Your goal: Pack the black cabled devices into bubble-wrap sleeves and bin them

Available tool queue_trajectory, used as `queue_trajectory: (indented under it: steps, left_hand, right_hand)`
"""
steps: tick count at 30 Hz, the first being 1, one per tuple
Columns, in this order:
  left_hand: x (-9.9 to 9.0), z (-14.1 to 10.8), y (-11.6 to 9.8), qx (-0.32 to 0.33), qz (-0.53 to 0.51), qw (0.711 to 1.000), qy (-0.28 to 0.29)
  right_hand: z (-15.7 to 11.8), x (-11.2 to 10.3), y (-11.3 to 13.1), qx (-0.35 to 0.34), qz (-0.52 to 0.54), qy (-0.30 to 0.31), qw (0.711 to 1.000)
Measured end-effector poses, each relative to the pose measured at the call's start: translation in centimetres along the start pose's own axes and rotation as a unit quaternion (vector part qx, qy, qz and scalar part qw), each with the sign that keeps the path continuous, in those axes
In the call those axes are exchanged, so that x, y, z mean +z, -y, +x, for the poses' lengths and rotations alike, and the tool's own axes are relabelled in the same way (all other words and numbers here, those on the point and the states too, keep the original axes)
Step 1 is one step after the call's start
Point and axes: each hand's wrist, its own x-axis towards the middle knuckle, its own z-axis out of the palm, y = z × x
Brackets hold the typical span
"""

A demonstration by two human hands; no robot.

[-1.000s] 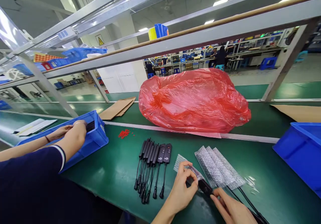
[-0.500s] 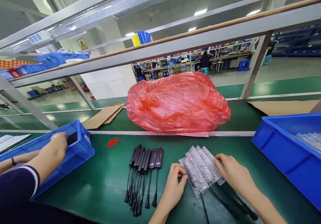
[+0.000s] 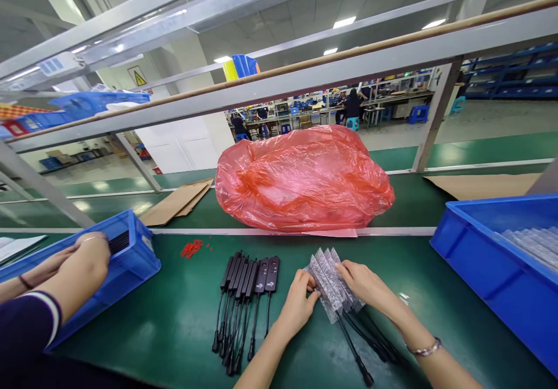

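Several black devices with cables, in clear bubble bags (image 3: 330, 278), stand close together on the green table. My left hand (image 3: 299, 300) presses the left edge of this group with bent fingers. My right hand (image 3: 361, 284) grips it from the right, its thumb and fingertips against the bags; some fingertips are hidden. The black cables (image 3: 355, 354) trail toward me from the bags. To the left of my left hand lies a row of unwrapped black devices with cables (image 3: 250, 278), two of them face up with small buttons.
A co-worker's hands (image 3: 87, 255) reach into a blue bin (image 3: 146, 255) at the left. Another blue bin (image 3: 492, 272) at the right holds clear bubble bags (image 3: 534, 249). Small red pieces (image 3: 190, 248) lie near a red plastic bag (image 3: 305, 179) and cardboard (image 3: 176, 203).
My right hand has moved left, pushing the fanned wrapped devices together into a tighter group against my left hand. The co-worker's hands remain at the left bin.
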Motion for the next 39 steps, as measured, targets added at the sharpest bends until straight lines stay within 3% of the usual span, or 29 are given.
queue_trajectory:
  steps: [9, 12, 15, 18, 21, 24, 27, 30, 32, 35, 39]
  left_hand:
    - [-0.6, -0.5, 0.7, 0.052, 0.008, 0.998, -0.017]
    - [-0.6, -1.6, 0.3, 0.046, 0.000, 0.998, -0.052]
    - [-0.7, -2.8, -0.5, 0.037, -0.010, 0.995, -0.091]
    - [-0.5, -3.0, -1.9, 0.034, -0.031, 0.993, -0.111]
    - [1.1, -1.2, -4.9, 0.062, -0.036, 0.993, -0.096]
    - [4.8, 1.2, -9.9, 0.150, -0.010, 0.989, -0.009]
    - [9.4, 3.4, -15.6, 0.279, 0.039, 0.954, 0.103]
    - [13.8, 6.1, -19.9, 0.405, 0.101, 0.898, 0.142]
    - [16.1, 8.0, -21.5, 0.462, 0.141, 0.863, 0.147]
    - [18.0, 10.0, -22.4, 0.491, 0.199, 0.829, 0.180]
    - [17.4, 11.4, -23.9, 0.468, 0.229, 0.821, 0.232]
  right_hand:
    - [0.9, 5.0, 5.4, 0.000, -0.135, -0.094, 0.986]
    - [0.3, 5.0, 5.7, -0.017, -0.133, -0.106, 0.985]
    - [-2.5, 3.8, 4.8, -0.012, -0.113, -0.122, 0.986]
    - [-8.4, 0.8, 2.3, 0.014, -0.081, -0.162, 0.983]
    - [-16.7, -4.6, -1.1, 0.032, 0.016, -0.248, 0.968]
    - [-24.4, -12.1, -5.4, 0.130, 0.056, -0.335, 0.932]
    - [-28.7, -20.0, -10.7, 0.204, 0.000, -0.343, 0.917]
    - [-28.3, -25.7, -15.8, 0.224, -0.065, -0.234, 0.944]
    - [-26.0, -27.2, -18.2, 0.237, -0.095, -0.156, 0.954]
    - [-21.7, -26.5, -20.5, 0.242, -0.112, -0.098, 0.959]
    - [-18.0, -24.4, -22.5, 0.223, -0.138, -0.050, 0.964]
